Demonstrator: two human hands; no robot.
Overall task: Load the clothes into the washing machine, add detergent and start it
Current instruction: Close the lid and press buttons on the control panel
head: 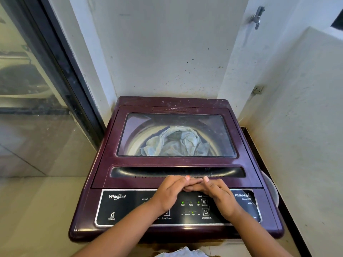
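Lid (176,162): stiff, glass-paned, shut; judged best lifted by the front recess (178,172).
Clothes (174,143): soft, light, seen under the pane.
Left hand (169,191), right hand (220,196): fingers laid straight on the lid, nothing grasped.

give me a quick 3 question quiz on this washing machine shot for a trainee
1. True or false: the lid of the washing machine stands open.
2. Pick one. Where are the left hand and the right hand?
A) holding a detergent bottle
B) fingers touching each other at the lid's front edge, above the control panel
C) one on each side of the machine
3. Fill in: through the lid's window you can see pale ____ lying inside.

Key
1. False, the lid is down.
2. B
3. clothes
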